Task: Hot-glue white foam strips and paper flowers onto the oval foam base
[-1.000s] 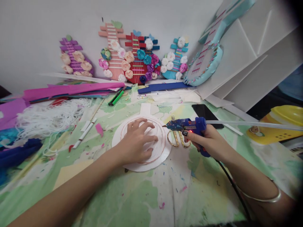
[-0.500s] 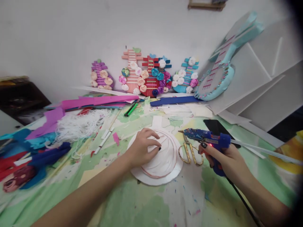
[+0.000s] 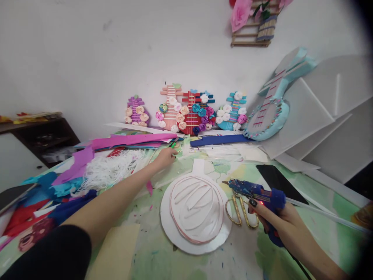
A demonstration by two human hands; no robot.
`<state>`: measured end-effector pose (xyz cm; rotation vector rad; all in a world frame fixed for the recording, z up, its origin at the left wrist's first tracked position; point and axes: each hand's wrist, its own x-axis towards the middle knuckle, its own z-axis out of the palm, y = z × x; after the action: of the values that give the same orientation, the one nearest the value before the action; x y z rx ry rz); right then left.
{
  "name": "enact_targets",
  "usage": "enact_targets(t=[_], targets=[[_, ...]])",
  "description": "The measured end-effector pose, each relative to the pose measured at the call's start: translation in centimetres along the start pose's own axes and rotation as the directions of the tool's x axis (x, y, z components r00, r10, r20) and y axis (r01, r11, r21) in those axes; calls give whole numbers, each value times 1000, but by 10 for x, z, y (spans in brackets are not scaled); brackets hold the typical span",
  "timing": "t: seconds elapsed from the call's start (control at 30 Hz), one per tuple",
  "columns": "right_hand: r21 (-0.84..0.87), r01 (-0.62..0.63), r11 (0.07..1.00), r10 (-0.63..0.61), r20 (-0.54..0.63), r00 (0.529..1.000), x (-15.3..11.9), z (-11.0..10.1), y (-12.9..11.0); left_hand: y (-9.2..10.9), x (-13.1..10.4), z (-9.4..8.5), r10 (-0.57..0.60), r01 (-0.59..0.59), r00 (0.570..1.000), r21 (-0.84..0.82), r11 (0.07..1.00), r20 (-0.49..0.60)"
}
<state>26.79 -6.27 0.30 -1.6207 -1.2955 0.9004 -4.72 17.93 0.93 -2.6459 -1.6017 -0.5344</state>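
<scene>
Left hand [image 3: 165, 158]: at the green utility knife [image 3: 174, 144]; grip cannot be determined.
Right hand [image 3: 281, 218]: clenched around the blue glue gun [image 3: 256, 191].
White round cutout [image 3: 196, 210]: flat on desk [image 3: 247, 260], gold-handled scissors [image 3: 237, 212] at its right edge.

The one view looks out from the person's head, facing forward and tilted down over a table [image 3: 163, 268]. It sits close above the near edge, so both forearms enter from the bottom corners, the left hand [image 3: 166, 158] reaching farther off than the right hand [image 3: 279, 223]. The white disc [image 3: 196, 212] lies just below the middle; the wall [image 3: 116, 46] fills the upper part. With a single camera, no second view shares the scene.
</scene>
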Motion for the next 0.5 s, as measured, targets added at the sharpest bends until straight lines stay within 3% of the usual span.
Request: enact_targets(t=[0.1, 0.2, 0.33, 0.5], targets=[[-9, -2, 1000, 2, -8, 1000, 0, -1, 0, -4, 39, 14, -8, 7, 1000, 22, 1000, 10], [-12, 18, 1000, -18, -11, 1000, -1, -2, -5, -6, 62, 30, 6, -7, 1000, 23, 1000, 28], [-12, 98, 995, -98, -32, 995, -5, -2, -13, -9, 73, 43, 27, -27, 1000, -10, 1000, 13], [-18, 126, 992, -127, -45, 991, -8, 1, -17, -14, 76, 45, 48, -49, 998, -62, 997, -27]])
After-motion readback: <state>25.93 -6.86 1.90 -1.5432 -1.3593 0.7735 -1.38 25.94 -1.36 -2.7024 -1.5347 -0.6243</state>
